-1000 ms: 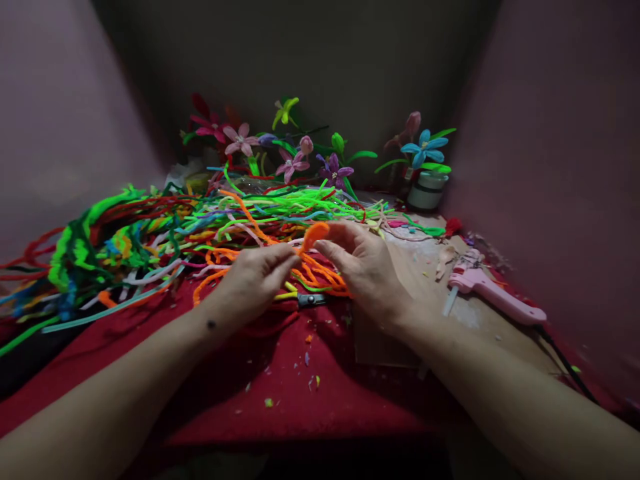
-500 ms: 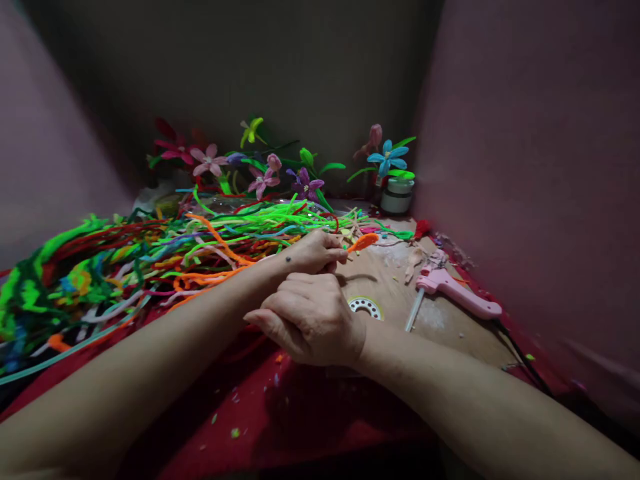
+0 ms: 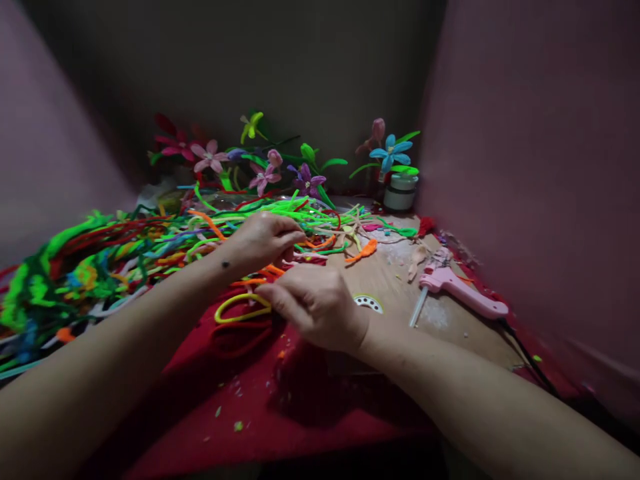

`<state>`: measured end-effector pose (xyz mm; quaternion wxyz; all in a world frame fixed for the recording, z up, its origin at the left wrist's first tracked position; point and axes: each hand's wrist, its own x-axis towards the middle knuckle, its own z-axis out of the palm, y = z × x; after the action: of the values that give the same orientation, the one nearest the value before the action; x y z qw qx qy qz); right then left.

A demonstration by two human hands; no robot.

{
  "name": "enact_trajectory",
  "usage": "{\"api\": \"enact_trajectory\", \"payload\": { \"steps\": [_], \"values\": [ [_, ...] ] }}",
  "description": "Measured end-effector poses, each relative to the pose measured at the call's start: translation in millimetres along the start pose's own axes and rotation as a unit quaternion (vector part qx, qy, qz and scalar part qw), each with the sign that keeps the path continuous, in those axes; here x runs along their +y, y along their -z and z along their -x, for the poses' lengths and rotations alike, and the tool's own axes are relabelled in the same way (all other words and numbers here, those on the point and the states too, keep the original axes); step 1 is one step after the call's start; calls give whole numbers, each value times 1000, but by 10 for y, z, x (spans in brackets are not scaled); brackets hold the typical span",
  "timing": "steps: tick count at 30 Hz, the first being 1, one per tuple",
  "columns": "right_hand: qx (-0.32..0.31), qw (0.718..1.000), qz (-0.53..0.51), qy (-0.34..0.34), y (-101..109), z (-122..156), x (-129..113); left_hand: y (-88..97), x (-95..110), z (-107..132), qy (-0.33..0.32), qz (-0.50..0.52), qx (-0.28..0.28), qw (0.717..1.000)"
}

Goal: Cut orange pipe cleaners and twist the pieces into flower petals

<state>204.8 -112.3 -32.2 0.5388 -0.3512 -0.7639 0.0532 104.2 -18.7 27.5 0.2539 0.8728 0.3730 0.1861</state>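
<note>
My left hand [image 3: 265, 240] rests curled on the near edge of a big heap of coloured pipe cleaners [image 3: 125, 247], its fingers closed over orange strands [image 3: 267, 271] that run out beneath it. My right hand [image 3: 315, 303] is just in front, fingers pinched together at the end of a yellow pipe-cleaner loop [image 3: 235, 310] on the red cloth [image 3: 280, 400]. What the pinch holds is hidden. A short folded orange piece [image 3: 363, 252] lies loose on the wooden board [image 3: 450, 327], apart from both hands.
A pink glue gun [image 3: 465, 297] with a black cord lies on the board at the right. Finished pipe-cleaner flowers [image 3: 265, 170] stand along the back wall, with a small white jar [image 3: 400, 193] holding a blue flower. Small scraps dot the cloth. Walls close in on both sides.
My left hand let go of the folded orange piece on the board and drew back left onto the heap. My right hand shifted slightly left to the yellow loop.
</note>
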Motion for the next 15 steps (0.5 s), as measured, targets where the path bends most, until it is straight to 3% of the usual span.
{"api": "enact_trajectory", "payload": {
  "steps": [2, 4, 6, 9, 15],
  "values": [
    [56, 983, -118, -131, 53, -49, 5, 156, -147, 175, 25, 16, 23, 999],
    [106, 936, -221, -253, 104, -106, 60, 262, -321, 327, 61, 33, 55, 996],
    [149, 893, -277, -322, 136, -153, 148, 314, -493, 443, 94, 29, 102, 990],
    [174, 853, -317, -376, 142, -173, 264, 319, -692, 535, 106, -26, 140, 984],
    [137, 868, -283, -384, 93, -121, 282, 229, -854, 528, 27, -140, 83, 986]
  ]
}}
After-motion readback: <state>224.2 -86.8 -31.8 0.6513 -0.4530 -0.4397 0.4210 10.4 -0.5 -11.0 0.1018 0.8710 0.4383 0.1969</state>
